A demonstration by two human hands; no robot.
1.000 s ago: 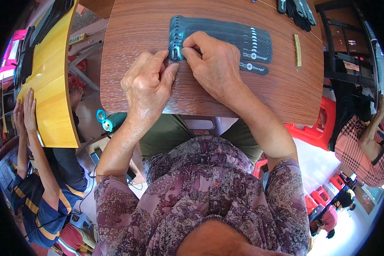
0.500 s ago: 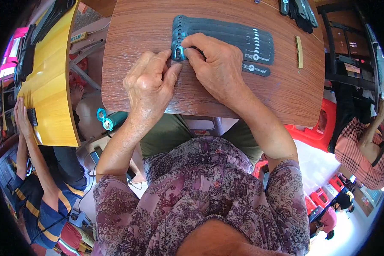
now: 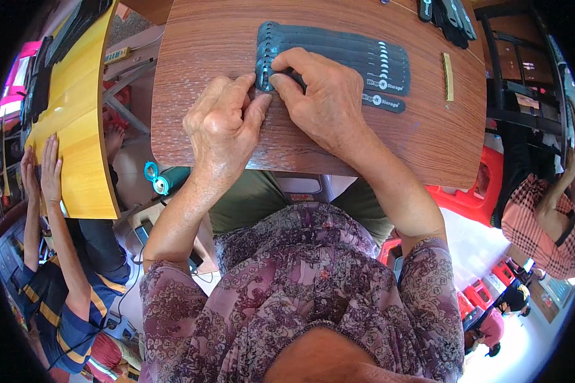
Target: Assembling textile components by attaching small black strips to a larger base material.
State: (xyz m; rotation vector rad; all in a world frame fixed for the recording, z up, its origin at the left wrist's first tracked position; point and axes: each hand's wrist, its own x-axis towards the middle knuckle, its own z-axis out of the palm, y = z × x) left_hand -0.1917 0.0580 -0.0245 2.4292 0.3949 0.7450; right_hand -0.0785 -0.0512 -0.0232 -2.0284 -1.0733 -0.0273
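Observation:
A row of overlapping dark grey straps [image 3: 338,41] lies on the brown table, with white print toward their right ends. The nearest strap [image 3: 386,103] sticks out closest to me. Its slotted, shiny left end [image 3: 264,82] sits between my hands. My left hand [image 3: 218,124] is closed, its thumb and index fingertips pinching at the left edge of that end. From the right, the curled index finger and thumb of my right hand [image 3: 326,96] grip the same strap. Its middle is hidden under that hand.
More dark straps [image 3: 450,22] are heaped at the far right, near a narrow yellowish strip [image 3: 448,76]. Left of the brown table [image 3: 198,38], a co-worker's hands [image 3: 50,169] rest on a yellow table [image 3: 86,127]. A teal bottle [image 3: 166,180] and red stool [image 3: 479,185] stand below.
My fingers shift very slightly at the strap end, where the bright bluish shine has faded. On the yellow table, the co-worker's one hand has moved over a small black object.

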